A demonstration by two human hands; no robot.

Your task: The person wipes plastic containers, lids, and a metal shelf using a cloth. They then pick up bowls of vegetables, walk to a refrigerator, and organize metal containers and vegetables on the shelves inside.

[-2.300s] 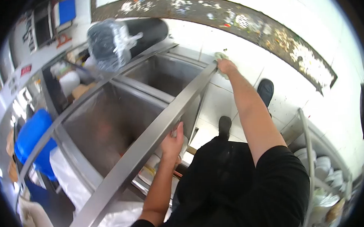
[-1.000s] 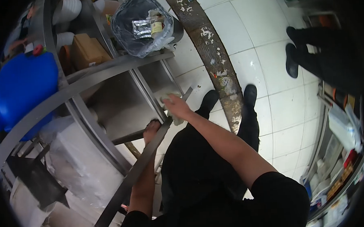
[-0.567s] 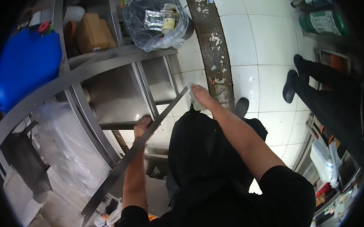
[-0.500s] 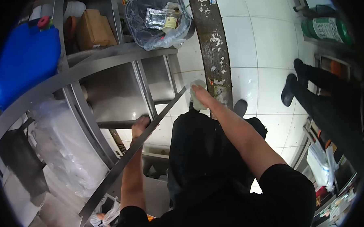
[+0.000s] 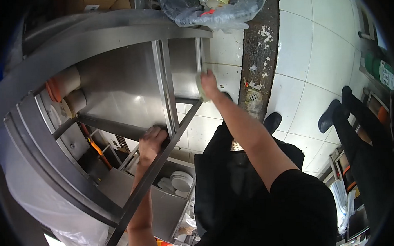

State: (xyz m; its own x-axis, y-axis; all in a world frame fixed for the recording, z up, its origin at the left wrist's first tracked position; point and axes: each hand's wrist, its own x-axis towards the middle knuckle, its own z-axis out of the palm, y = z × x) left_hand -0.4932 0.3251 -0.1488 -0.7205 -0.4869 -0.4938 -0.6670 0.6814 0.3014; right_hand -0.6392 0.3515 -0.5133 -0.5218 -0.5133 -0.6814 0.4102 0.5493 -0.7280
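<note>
Pale cloth [image 5: 200,86] in the right hand [image 5: 210,83], bunched beside the end of the steel rail [image 5: 163,157], seemingly for wiping; held in bent fingers, exact pinch hidden. Best pressed flat under the fingertips, with even weight, right into the corner just below them. Beyond the rail, at the lower edge of the panel [image 5: 120,75], left hand [image 5: 152,141] with curled fingers (gripping or merely leaning, impossible to say): better braced firmly, to steady the body.

Right hand [image 5: 210,84] has a cloth [image 5: 200,87] by the metal frame [image 5: 167,89], left hand [image 5: 151,144] kinda curled past the front rail [image 5: 161,161].
</note>
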